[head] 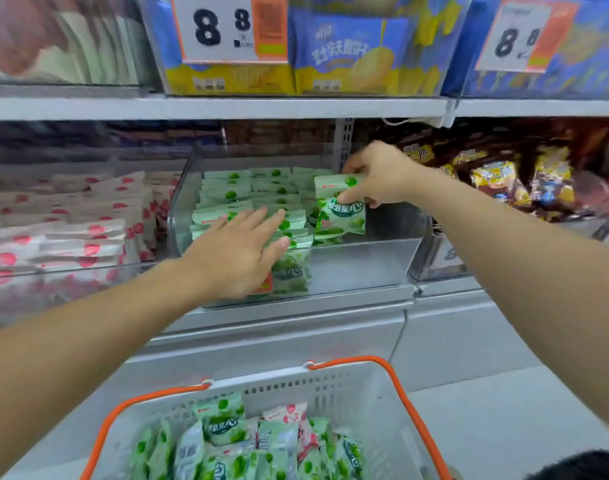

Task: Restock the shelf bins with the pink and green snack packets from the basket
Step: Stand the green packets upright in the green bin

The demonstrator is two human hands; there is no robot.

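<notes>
Clear, glossy plastic bin (348, 261) with light glare on its front wall. Smooth, shiny film on the green snack packets (227, 199) inside; same slick wrapper on the green packet (341, 216) pinched by the right hand (379, 174). Pink snack packets (88, 216) in pale, slightly crinkled glossy film. Matt grey painted metal shelf (227, 108). Basket (331, 386) of matt grey perforated plastic, with smooth orange handles (396, 379). Paper price card (227, 27), flat and matt.
</notes>
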